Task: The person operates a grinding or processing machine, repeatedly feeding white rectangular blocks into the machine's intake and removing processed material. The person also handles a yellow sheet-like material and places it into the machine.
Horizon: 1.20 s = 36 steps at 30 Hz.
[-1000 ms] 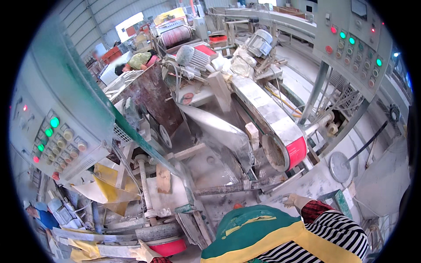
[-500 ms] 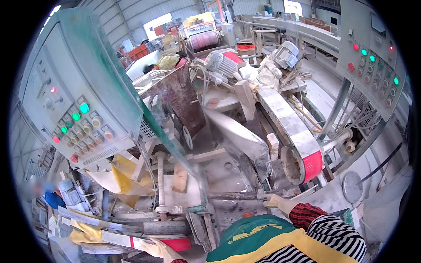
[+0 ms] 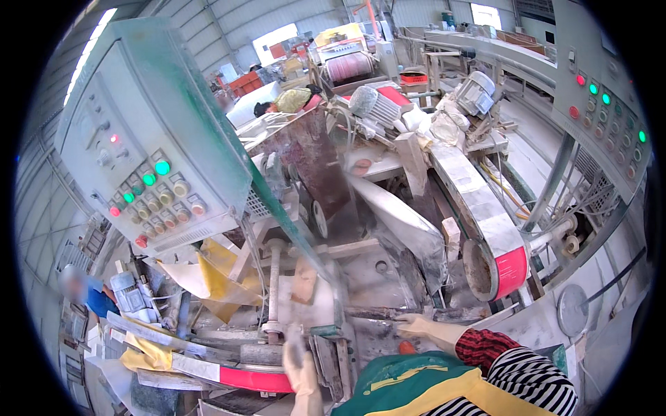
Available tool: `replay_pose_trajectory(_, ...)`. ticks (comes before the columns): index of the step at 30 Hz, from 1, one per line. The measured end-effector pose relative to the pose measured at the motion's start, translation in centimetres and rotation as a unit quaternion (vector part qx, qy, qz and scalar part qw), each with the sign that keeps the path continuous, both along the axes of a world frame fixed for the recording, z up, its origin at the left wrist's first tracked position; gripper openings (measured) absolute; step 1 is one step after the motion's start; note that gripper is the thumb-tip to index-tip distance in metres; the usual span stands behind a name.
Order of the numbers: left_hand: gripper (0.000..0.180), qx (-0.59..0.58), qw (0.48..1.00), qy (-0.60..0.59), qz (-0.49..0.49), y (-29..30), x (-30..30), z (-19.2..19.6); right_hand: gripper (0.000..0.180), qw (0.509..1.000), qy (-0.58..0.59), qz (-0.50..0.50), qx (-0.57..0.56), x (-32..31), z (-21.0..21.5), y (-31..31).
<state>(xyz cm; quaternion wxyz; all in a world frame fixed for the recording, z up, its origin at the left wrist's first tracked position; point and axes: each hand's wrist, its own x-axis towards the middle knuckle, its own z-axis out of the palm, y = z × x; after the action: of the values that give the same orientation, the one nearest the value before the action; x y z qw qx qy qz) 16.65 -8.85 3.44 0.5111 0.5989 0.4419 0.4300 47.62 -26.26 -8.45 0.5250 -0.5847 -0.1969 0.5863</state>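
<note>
My left hand [image 3: 301, 374], in a cream glove, is raised beside the end of a red belt [image 3: 255, 379]. Its fingers are smeared by motion, and a blurred greyish shape shows at their tips; whether it is a held thing I cannot make out. My right hand [image 3: 420, 327], in a matching glove, reaches leftward with its fingers stretched out, close by a dark, dusty bar [image 3: 374, 314]; contact is unclear. Just below it sits a small orange-red round thing [image 3: 407, 348]. A green apron [image 3: 409, 378] with yellow trim covers my front.
A grey control cabinet [image 3: 149, 139] with lit green buttons rises at left; another control panel [image 3: 610, 104] stands at right. A belt machine [image 3: 479, 201] with a red-ended belt runs ahead. Motors [image 3: 475, 93] and boards lie around. A person in blue [image 3: 97, 298] is at far left.
My left hand has lifted off the belt and moved right. My right hand has shifted slightly left along the bar. The whole view has swung a little to the left.
</note>
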Motion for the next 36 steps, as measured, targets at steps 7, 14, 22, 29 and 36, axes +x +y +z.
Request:
replay_pose_trajectory(7, 0.063, 0.316, 0.901, 0.144, -0.261, -2.3, 9.5, 3.5, 0.059, 0.986, 0.031, -0.101, 0.132, -8.8, 11.9, 8.6)
replay_pose_trajectory(14, 0.054, 0.434, 0.822, 0.324, -0.176, 6.3, 3.5, 2.3, 0.076, 0.910, -0.141, -0.362, 0.147, 2.1, 3.2, -1.3)
replay_pose_trajectory(22, 0.070, 0.032, 0.712, 0.693, 0.112, 11.1, -15.2, -1.8, 0.092, 0.732, -0.267, -0.625, -0.050, 12.0, 4.9, -14.1)
replay_pose_trajectory(29, 0.064, 0.067, 0.672, 0.723, 0.143, 9.9, -13.8, -3.1, 0.080, 0.681, -0.187, -0.708, 0.033, 17.8, -1.0, -18.5)
replay_pose_trajectory(36, 0.066, 0.096, 0.675, 0.719, 0.134, 10.4, -14.2, -4.3, 0.077, 0.671, -0.197, -0.715, -0.004, 22.9, -2.5, -18.6)
